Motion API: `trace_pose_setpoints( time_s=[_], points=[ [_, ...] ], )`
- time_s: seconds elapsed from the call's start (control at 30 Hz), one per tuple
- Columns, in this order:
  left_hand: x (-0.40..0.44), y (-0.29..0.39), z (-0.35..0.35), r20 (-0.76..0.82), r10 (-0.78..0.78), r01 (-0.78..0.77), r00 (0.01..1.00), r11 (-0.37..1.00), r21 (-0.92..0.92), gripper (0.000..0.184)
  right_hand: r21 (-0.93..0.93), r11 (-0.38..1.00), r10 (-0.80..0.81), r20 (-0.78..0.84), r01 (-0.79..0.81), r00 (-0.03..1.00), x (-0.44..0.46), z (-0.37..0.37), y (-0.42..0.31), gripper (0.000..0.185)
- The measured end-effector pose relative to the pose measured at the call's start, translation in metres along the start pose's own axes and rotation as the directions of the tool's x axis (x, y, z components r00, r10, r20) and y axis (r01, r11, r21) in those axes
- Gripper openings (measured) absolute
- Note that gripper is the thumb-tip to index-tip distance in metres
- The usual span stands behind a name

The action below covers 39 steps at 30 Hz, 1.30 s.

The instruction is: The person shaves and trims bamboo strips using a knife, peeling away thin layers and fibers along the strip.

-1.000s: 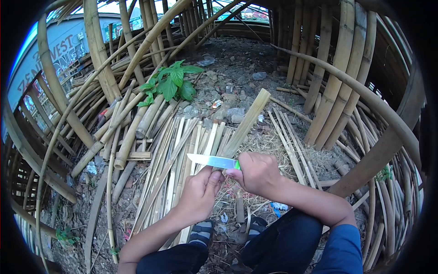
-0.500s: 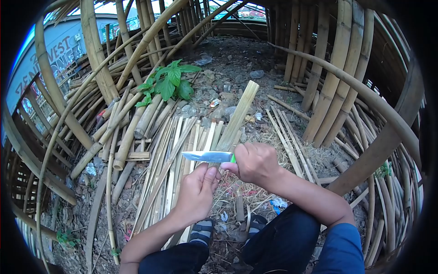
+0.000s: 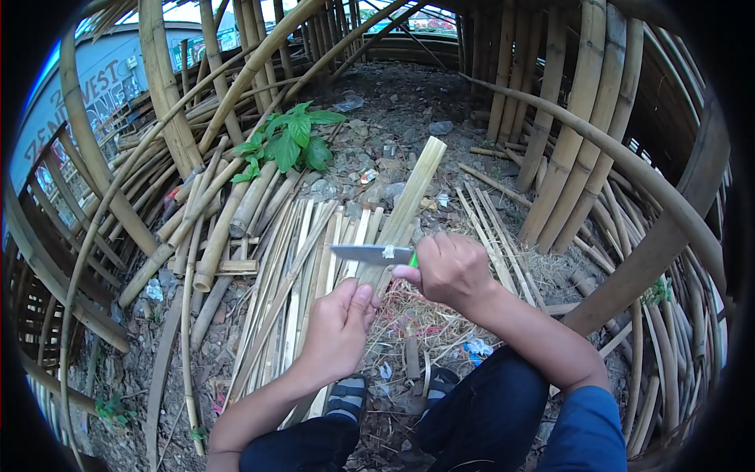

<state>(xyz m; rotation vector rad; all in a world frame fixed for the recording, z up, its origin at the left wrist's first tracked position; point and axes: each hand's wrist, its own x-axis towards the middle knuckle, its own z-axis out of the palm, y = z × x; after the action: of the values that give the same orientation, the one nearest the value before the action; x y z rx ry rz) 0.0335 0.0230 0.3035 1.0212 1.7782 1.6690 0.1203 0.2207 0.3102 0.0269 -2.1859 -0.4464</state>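
My right hand (image 3: 453, 269) is closed around the green handle of a knife (image 3: 366, 253). The blade points left and lies across a flat bamboo strip (image 3: 414, 189), with a small pale bit, perhaps a shaving, on the blade. My left hand (image 3: 340, 326) pinches the near end of this strip, just below the blade. From there the strip slants up and away to the right. Beneath my hands, split bamboo slats (image 3: 287, 275) lie side by side on the ground.
Bamboo poles (image 3: 224, 228) are piled at the left beside a leafy green plant (image 3: 295, 143). Thick upright bamboo posts (image 3: 586, 126) stand at the right, with a curved pole (image 3: 629, 161) crossing before them. Dry shavings (image 3: 409, 322) litter the ground near my feet.
My right hand has shifted the knife slightly up and to the right along the strip. The blade has turned from bright to darker. My left hand keeps nearly the same place.
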Motion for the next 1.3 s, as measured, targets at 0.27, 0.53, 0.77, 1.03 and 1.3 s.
trace_pose_setpoints(
  time_s=[0.27, 0.53, 0.77, 1.03, 1.3],
  points=[
    [-0.018, -0.013, -0.031, -0.106, -0.025, 0.04, 0.994, 0.99, 0.136, 0.031, -0.038, 0.599, 0.794, 0.16, -0.8, 0.587, -0.039, 0.003, 0.075, 0.063],
    [-0.007, -0.013, -0.023, -0.091, -0.068, 0.078, 0.994, 0.99, 0.119, 0.03, 0.454, 0.74, 0.433, 0.243, -0.497, 0.868, -0.012, -0.011, 0.022, 0.046],
    [-0.007, -0.008, -0.01, -0.077, 0.033, -0.016, 0.996, 0.976, 0.216, 0.028, 0.658, 0.667, 0.159, 0.334, -0.351, 0.929, 0.001, -0.005, -0.031, 0.039],
    [-0.01, -0.001, -0.007, -0.105, 0.06, -0.026, 0.993, 0.952, 0.305, 0.028, 0.488, 0.859, 0.097, 0.138, -0.153, 0.986, 0.006, 0.003, -0.036, 0.038],
    [-0.012, 0.0, -0.006, -0.123, 0.09, -0.049, 0.988, 0.951, 0.304, 0.03, 0.361, 0.932, 0.005, 0.037, -0.019, 0.999, 0.006, 0.011, -0.024, 0.043]
  ],
)
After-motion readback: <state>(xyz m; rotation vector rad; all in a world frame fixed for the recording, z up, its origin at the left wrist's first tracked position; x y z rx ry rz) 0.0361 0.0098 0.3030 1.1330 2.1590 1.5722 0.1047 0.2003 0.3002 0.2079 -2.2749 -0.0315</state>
